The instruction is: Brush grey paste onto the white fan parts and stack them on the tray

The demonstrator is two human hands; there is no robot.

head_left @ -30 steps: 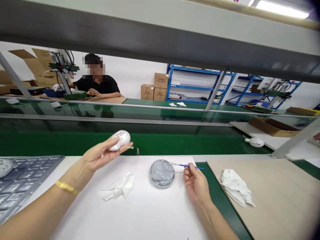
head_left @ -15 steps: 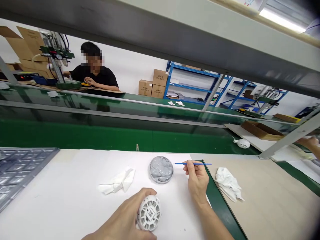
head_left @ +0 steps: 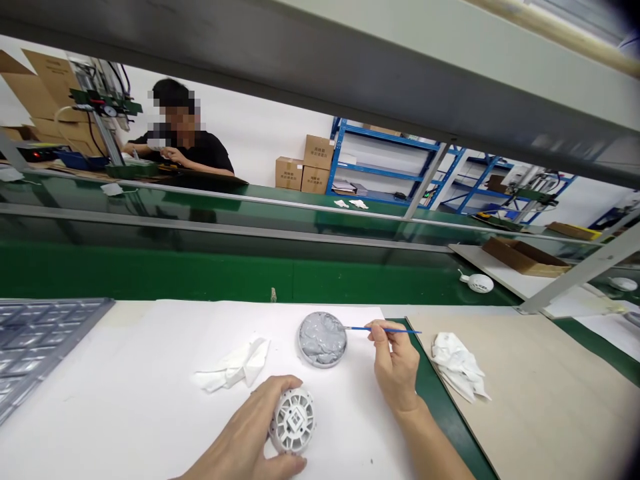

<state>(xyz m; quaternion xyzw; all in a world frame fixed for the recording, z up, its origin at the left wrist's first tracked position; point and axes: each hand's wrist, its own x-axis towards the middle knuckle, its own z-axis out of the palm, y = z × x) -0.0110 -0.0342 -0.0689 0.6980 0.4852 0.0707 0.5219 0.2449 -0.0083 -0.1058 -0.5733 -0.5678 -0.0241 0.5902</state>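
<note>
My left hand is closed around the rim of a round white plastic housing, whose spoked face with a square centre points toward me. Between thumb and fingers, my right hand pinches a thin blue paintbrush, held nearly level. The brush's tip lies at the right edge of a shallow round dish filled with grey paste. That dish rests on white paper, beyond my left hand and left of my right hand.
Crumpled white tissues lie left and right of my hands. A clear plastic tray sits at far left. Behind runs a green conveyor carrying a white part. A metal shelf beam hangs overhead. Across, a person works beside a press.
My left hand and the white housing have shifted slightly left. The brush tip has stayed at the dish's edge. Another white part now shows at far right, where a person's hand was.
</note>
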